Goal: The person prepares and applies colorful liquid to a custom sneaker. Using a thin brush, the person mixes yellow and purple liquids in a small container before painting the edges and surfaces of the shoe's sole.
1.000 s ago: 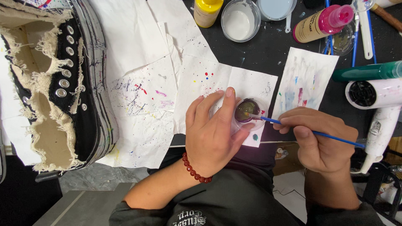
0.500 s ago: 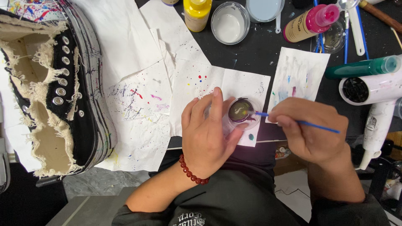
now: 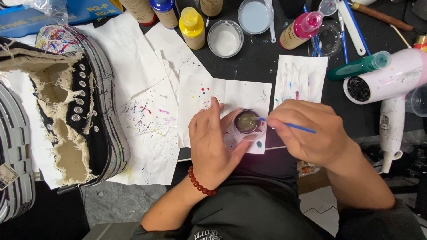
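My left hand (image 3: 212, 146) curls around a small clear cup (image 3: 247, 124) of murky olive-brown paint, fingers and thumb closed on its sides, steadying it on a paint-speckled white paper sheet (image 3: 209, 95) at the near edge of the black table (image 3: 258, 58). My right hand (image 3: 311, 135) pinches a thin blue-handled brush (image 3: 291, 126) tight between thumb and fingertips, its tip dipped into the cup's paint. To my left stands a frayed black high-top shoe (image 3: 75, 120) with a paint-splattered sole, and a white hair dryer (image 3: 391, 89) lies on my right.

Six paint bottles (image 3: 192, 27), two hands (image 3: 213, 142)
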